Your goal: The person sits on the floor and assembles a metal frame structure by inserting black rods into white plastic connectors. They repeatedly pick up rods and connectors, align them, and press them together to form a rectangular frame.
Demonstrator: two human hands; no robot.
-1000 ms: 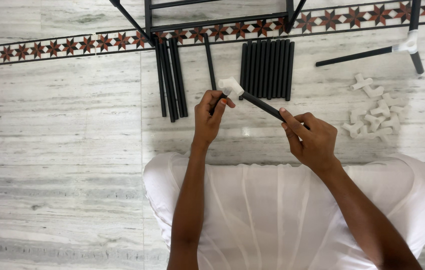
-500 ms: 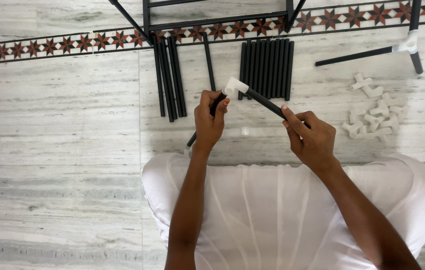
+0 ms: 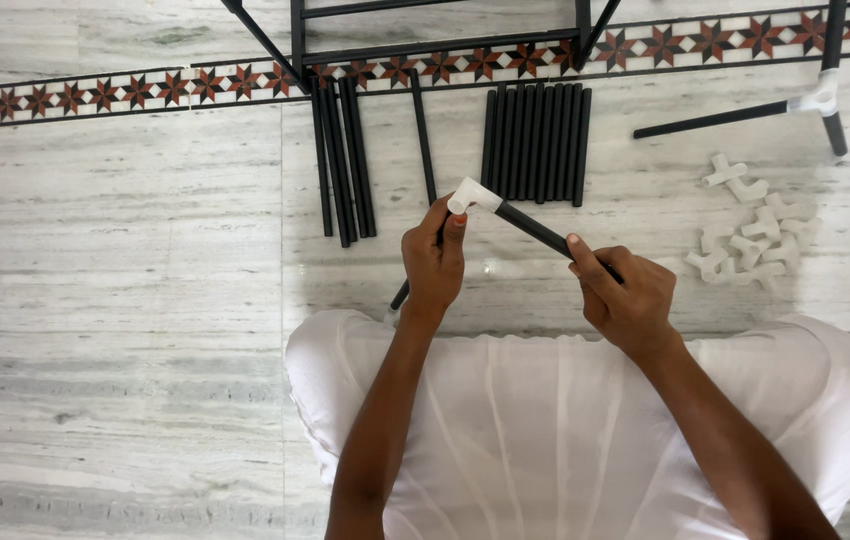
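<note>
The left hand point(image 3: 433, 262) has closed its fingers around a second black rod point(image 3: 415, 275), raised since a second ago until its top meets the white elbow connector point(image 3: 471, 194). The right hand point(image 3: 627, 300) still grips the black rod point(image 3: 535, 228) carrying that connector, just above its fingers, over the marble floor point(image 3: 125, 260).
</note>
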